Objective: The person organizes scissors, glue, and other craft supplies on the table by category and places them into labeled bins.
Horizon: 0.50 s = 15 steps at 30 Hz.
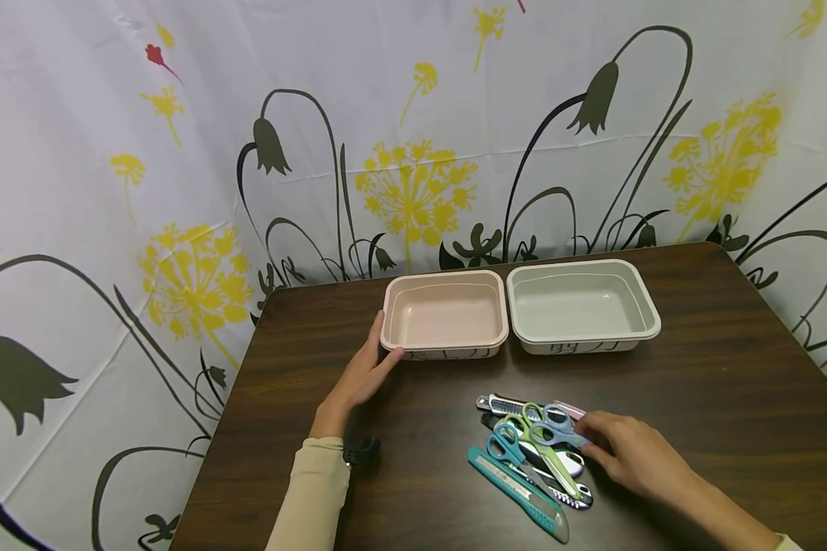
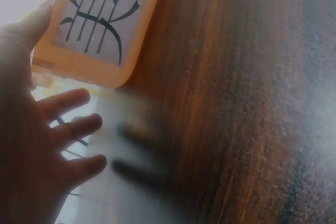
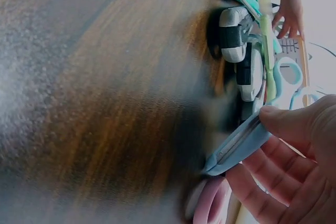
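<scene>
My left hand rests at the near left corner of a pink container, thumb at its front wall and fingers along its left side. In the left wrist view several fingers spread straight, off the box. My right hand pinches light blue scissors by their covered blades between thumb and fingers. Their handles lie over a pile with green scissors, teal scissors, a teal utility knife and other cutters. Under the blue blades shows a pink-handled tool.
A pale grey-green container stands right of the pink one, at the back of the dark wooden table. Behind the table hangs a white floral curtain. A dark watch-like band is on the left wrist.
</scene>
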Each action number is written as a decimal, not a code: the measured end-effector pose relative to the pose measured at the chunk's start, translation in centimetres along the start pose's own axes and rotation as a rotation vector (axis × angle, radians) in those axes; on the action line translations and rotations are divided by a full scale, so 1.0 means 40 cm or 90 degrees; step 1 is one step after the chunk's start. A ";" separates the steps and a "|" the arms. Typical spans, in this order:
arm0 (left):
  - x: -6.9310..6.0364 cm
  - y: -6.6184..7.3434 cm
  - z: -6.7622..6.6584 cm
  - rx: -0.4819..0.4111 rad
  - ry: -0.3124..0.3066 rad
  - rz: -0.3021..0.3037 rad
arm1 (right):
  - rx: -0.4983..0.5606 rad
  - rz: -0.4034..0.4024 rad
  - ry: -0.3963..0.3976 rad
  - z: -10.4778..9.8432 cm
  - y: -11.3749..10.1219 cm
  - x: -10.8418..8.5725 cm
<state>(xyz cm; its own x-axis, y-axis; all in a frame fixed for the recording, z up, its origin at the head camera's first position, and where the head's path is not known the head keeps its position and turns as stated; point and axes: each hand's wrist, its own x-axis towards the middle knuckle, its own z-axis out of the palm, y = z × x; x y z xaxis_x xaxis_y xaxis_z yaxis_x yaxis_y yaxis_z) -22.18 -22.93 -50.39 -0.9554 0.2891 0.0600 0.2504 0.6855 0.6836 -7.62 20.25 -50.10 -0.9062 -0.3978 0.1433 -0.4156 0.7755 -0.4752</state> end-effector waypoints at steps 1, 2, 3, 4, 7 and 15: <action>0.001 0.000 0.000 0.001 0.000 0.000 | 0.000 -0.003 0.001 -0.001 0.000 0.000; 0.002 0.000 0.000 0.001 0.000 0.002 | -0.001 -0.006 0.000 -0.002 0.000 0.001; 0.002 0.000 0.001 0.002 -0.001 0.001 | -0.003 -0.010 0.002 -0.003 0.001 0.001; 0.003 -0.001 0.001 0.002 -0.001 0.002 | -0.004 -0.013 0.002 -0.004 0.001 0.002; 0.002 -0.002 0.001 0.001 -0.002 -0.001 | -0.005 -0.020 0.003 -0.010 0.001 0.006; 0.001 -0.004 0.005 -0.001 0.000 -0.010 | 0.005 -0.021 0.051 -0.078 0.019 0.044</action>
<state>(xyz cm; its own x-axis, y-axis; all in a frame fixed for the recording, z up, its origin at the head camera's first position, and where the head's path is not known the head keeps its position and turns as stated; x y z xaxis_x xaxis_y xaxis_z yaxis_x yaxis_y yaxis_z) -22.25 -22.90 -50.63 -0.9591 0.2788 0.0489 0.2351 0.6888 0.6858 -9.78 21.66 -47.48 -0.8953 -0.3823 0.2286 -0.4454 0.7587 -0.4754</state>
